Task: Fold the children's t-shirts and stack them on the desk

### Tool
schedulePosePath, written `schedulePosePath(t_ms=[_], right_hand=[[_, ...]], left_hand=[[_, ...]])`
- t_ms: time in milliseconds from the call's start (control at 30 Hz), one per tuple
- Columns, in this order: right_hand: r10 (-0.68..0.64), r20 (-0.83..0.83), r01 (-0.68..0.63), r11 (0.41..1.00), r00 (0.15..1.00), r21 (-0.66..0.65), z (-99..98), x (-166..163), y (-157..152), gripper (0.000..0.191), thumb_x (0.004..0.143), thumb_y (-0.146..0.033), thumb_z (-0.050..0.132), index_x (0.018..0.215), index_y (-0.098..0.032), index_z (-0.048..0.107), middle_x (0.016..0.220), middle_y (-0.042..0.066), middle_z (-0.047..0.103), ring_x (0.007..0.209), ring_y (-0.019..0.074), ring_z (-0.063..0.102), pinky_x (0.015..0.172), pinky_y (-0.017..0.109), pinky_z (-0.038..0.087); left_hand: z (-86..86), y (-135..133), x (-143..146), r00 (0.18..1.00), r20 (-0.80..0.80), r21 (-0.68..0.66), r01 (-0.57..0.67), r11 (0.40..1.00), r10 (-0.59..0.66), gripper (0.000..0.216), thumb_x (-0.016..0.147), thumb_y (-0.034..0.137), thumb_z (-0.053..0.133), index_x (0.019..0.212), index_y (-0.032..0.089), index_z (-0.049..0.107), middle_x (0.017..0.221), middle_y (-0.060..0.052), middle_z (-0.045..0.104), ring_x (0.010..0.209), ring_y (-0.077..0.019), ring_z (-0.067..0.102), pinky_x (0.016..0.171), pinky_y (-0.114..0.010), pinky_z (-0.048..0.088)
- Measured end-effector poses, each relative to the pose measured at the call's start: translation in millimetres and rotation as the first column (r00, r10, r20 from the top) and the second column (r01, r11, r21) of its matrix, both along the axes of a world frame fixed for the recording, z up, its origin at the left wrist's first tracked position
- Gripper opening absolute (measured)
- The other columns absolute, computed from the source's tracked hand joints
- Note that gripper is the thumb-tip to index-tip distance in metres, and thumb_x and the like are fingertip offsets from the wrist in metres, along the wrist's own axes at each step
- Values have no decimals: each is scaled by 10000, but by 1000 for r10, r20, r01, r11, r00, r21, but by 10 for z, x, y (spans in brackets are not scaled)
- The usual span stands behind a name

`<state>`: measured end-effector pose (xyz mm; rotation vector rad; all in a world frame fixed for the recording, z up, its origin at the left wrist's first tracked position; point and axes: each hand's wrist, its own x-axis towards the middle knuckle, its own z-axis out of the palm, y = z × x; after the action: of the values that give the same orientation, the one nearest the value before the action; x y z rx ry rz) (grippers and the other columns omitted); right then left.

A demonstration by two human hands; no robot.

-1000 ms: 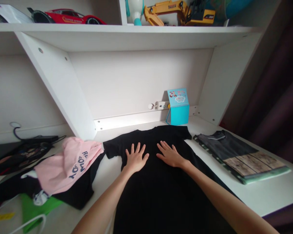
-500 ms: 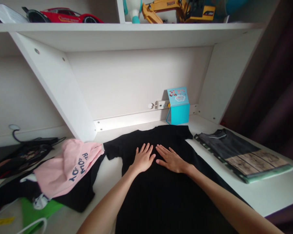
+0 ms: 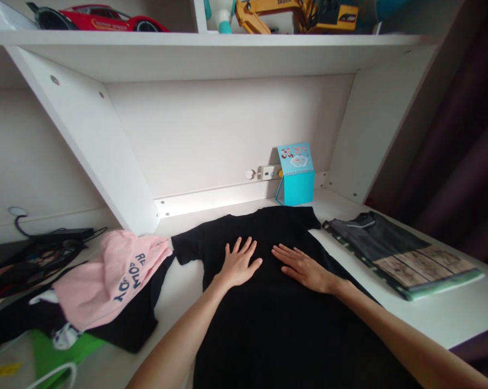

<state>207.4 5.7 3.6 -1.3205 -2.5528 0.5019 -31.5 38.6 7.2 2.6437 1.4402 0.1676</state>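
A black T-shirt [image 3: 268, 329] lies spread over the white desk, its short sleeves pointing to the back and sides. My left hand [image 3: 239, 263] rests flat on its upper part, fingers spread. To the right of it, my right hand [image 3: 302, 267] is also laid flat on the fabric, palm down with the fingers stretched out. Neither hand grips anything. The lower end of the T-shirt runs out of view at the bottom.
Folded shirts [image 3: 401, 254] lie stacked at the right. A heap with a pink garment [image 3: 101, 286] and black clothing is at the left, beside a green item [image 3: 65, 351]. A blue desk calendar [image 3: 296, 175] stands at the back by a power strip [image 3: 269, 173].
My right hand has slid to the right across the T-shirt, away from my left hand. The left hand has stayed almost in place.
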Motion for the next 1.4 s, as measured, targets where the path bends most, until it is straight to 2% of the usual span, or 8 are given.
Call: schedulePosePath(t_ms=[233, 400, 533, 700, 800, 900, 1067, 1400], right_hand=[[94, -120, -108, 988, 988, -112, 92, 131, -56, 438, 899, -459, 371, 1318, -335, 394, 1434, 0, 281, 1336, 233, 172, 1062, 533, 65], [35, -345, -97, 982, 938, -164, 234, -30, 101, 432, 878, -506, 381, 1047, -216, 653, 1230, 50, 558, 1174, 231, 469, 1009, 399, 332], [32, -301, -17, 998, 953, 54, 134, -399, 314, 591, 899, -518, 285, 1307, -118, 438, 1369, 107, 398, 1281, 201, 324, 1060, 354, 265], [-1, -78, 1, 1000, 997, -3, 3, -597, 531, 678, 892, -576, 218, 1415, -146, 199, 1463, 96, 173, 1346, 215, 134, 1081, 453, 153], [99, -59, -100, 995, 993, -2, 55, -586, 591, 610, 903, -566, 179, 1412, -232, 208, 1471, 39, 162, 1349, 198, 117, 1083, 459, 130], [164, -90, -164, 986, 982, 8, 106, -584, 664, 582, 914, -541, 177, 1406, -236, 235, 1469, 37, 182, 1348, 189, 127, 1085, 428, 144], [211, -19, -211, 977, 977, -33, 65, -613, 766, 587, 913, -540, 192, 1416, -240, 176, 1478, 41, 126, 1351, 193, 99, 1082, 452, 120], [501, -34, -502, 857, 865, -117, 293, -504, -32, 582, 926, -481, 263, 1423, -234, 89, 1474, 48, 126, 1353, 192, 68, 1092, 457, 47]], left_hand=[[76, -36, 1, 1000, -7, -36, 16, 999, -16, 681, 848, 635, 151, 1418, 262, 137, 1490, -9, 108, 1350, -315, 36, 1018, -614, 106], [94, -56, 0, 999, 12, -44, 43, 998, -42, 820, 774, 725, 233, 1420, 232, 130, 1491, -37, 91, 1346, -340, 26, 1011, -624, 92], [56, -17, -3, 997, 69, -66, 28, 997, -23, 775, 799, 682, 259, 1417, 229, 145, 1482, -33, 141, 1352, -310, 40, 1030, -593, 83], [46, 124, -67, 957, 242, -160, -121, 980, 157, 514, 924, 329, 91, 1424, 212, 60, 1391, -19, 382, 1305, -148, 275, 1053, -445, 193], [57, 213, -134, 959, 253, -97, -108, 989, 129, 477, 922, 300, 143, 1383, 251, 256, 1329, -10, 468, 1241, -138, 380, 1028, -380, 257], [54, 275, -192, 970, 228, 6, -86, 996, 82, 452, 922, 291, 191, 1354, 265, 322, 1351, -8, 441, 1266, -143, 341, 1046, -380, 232], [25, 338, -256, 992, 117, -86, -39, 996, 49, 466, 936, 376, 122, 1397, 327, 172, 1455, 52, 237, 1349, -168, 151, 1065, -519, 122], [12, 338, -250, 998, 0, -57, -56, 997, 57, 482, 931, 363, 66, 1389, 333, 209, 1465, 62, 192, 1352, -180, 138, 1053, -544, 147]])
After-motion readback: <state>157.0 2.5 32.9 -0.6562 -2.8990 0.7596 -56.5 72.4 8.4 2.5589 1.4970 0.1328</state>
